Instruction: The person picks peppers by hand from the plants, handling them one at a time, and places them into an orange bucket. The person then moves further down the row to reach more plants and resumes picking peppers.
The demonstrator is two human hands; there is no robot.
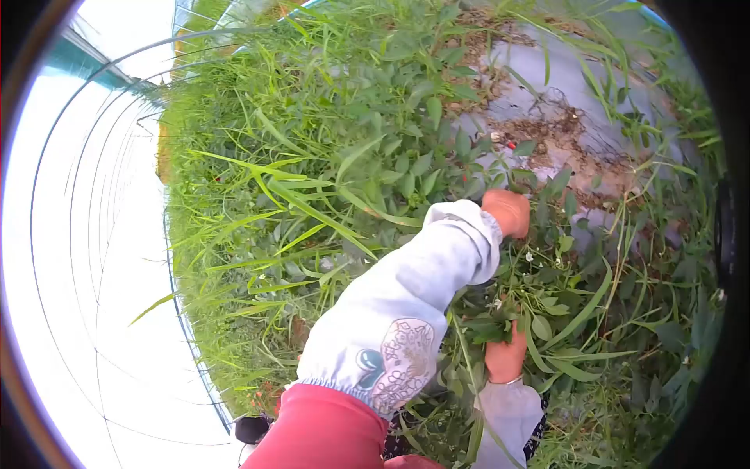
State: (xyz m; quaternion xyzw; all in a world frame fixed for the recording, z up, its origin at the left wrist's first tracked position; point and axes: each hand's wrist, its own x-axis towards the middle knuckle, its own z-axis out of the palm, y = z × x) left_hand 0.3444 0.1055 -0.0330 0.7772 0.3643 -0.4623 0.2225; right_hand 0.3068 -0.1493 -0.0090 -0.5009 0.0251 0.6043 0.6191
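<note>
Both my hands wear orange gloves, with pale grey sleeve covers over the forearms. My left hand (508,213) is stretched forward into a dense clump of broad-leaved green plants (406,168), its fingers closed into the foliage. Lower down and nearer to me, my right hand (506,356) is closed around a bunch of leafy stems (484,327) that bear small white flowers. Leaves hide the fingertips of both hands.
Tall grass (258,227) mixes with the leafy plants across the middle. Grey ground sheet (547,82) with patches of brown soil lies beyond the hands. White greenhouse film on arched hoops (86,258) fills the left side.
</note>
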